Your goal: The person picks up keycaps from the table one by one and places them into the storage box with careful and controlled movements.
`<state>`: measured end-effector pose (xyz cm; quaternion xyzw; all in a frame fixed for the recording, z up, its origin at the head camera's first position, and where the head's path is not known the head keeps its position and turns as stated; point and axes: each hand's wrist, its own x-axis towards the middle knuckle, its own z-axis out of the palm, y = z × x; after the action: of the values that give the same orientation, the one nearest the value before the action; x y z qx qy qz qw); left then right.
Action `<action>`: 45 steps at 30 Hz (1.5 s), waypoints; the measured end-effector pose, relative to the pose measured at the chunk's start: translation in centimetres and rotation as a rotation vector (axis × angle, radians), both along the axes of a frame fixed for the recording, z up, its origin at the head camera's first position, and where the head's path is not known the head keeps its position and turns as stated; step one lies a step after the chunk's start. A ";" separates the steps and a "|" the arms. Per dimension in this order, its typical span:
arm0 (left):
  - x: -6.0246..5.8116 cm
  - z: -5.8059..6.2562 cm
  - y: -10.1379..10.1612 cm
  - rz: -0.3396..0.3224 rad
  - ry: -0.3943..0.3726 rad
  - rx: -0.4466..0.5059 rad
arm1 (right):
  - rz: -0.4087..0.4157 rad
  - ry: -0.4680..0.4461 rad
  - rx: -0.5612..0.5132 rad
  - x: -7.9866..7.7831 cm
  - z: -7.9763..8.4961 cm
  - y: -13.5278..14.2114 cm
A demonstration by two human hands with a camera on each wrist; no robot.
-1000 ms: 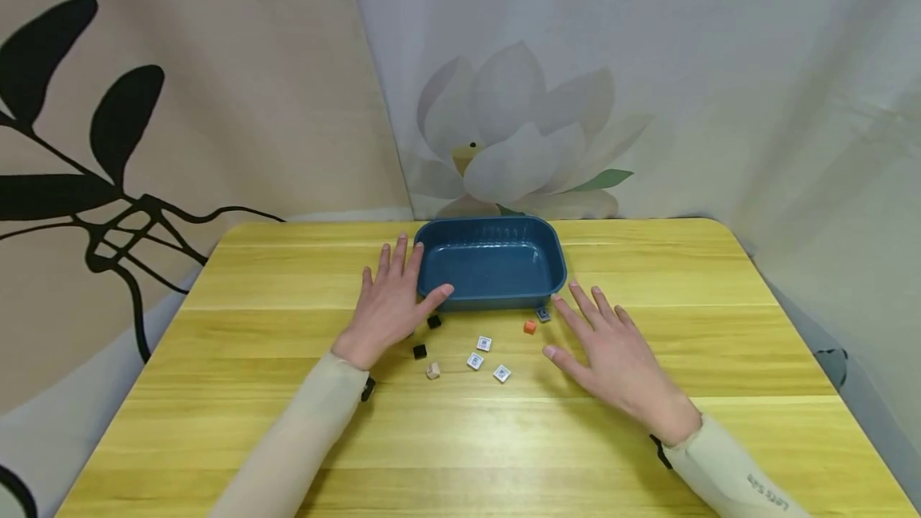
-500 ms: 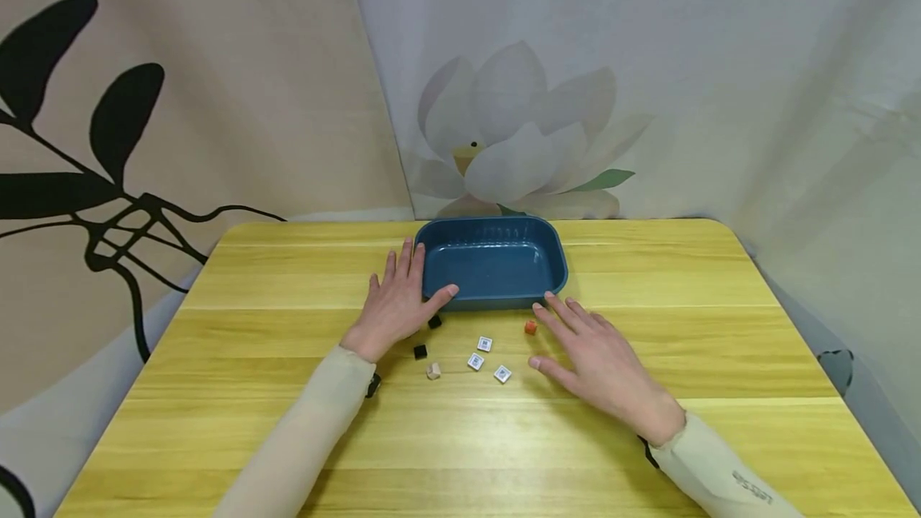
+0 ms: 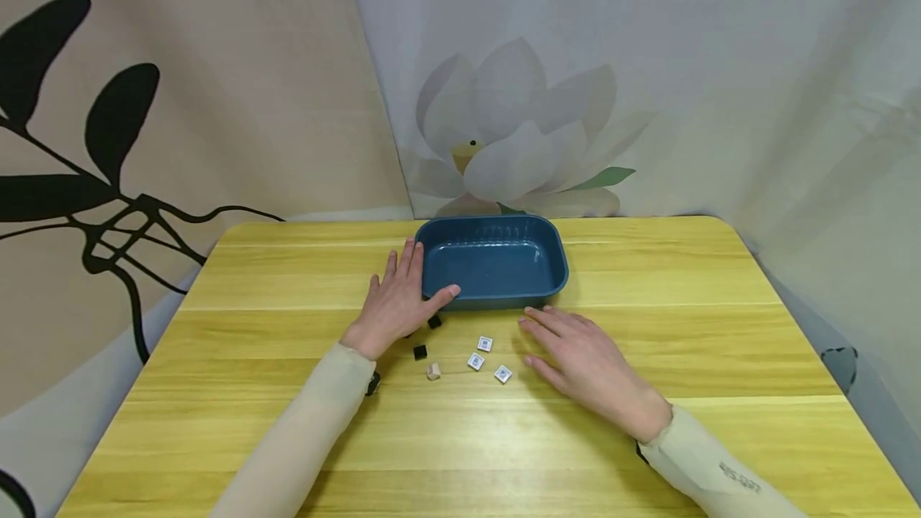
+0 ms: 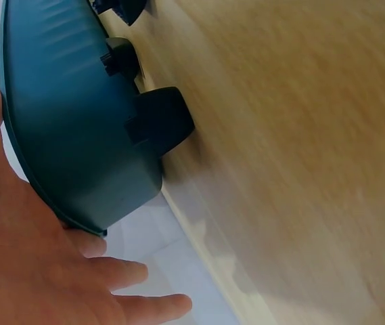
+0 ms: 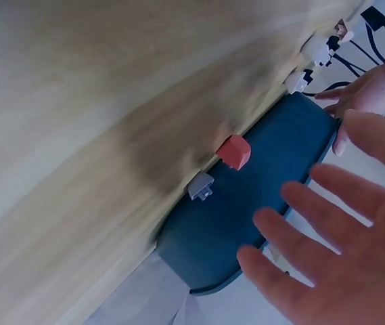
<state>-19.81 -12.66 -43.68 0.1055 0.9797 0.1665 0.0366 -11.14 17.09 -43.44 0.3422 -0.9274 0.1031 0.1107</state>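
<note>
My left hand (image 3: 394, 306) lies at the left end of a dark blue rectangular tray (image 3: 496, 268), fingers straight along its side and thumb at the front rim. In the left wrist view the fingers (image 4: 121, 272) spread past the tray's corner, near a black keycap (image 4: 162, 122). My right hand (image 3: 586, 362) hovers with fingers extended just in front of the tray's right part, holding nothing. Under it, in the right wrist view, are an orange keycap (image 5: 234, 152) and a grey keycap (image 5: 201, 185); the hand hides both from the head view.
Several white keycaps (image 3: 476, 361) lie between the hands. Black keycaps (image 3: 420, 352) and a beige one (image 3: 433, 372) are beside the left forearm. The wooden table (image 3: 460, 454) ends at a printed curtain (image 3: 288, 102) behind the tray.
My right hand has moved left and slightly down over the grey and orange keycaps, covering them in the head view. The left hand has shifted slightly right against the tray.
</note>
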 end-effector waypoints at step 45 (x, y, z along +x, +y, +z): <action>0.1 -0.4 0.2 0.016 0.024 0.015 | -0.001 -0.069 0.039 -2.2 -0.6 -0.5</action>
<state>-19.71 -12.44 -44.04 0.0998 0.9796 0.1727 0.0226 -13.36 16.63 -44.06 0.3403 -0.9326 0.0966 0.0720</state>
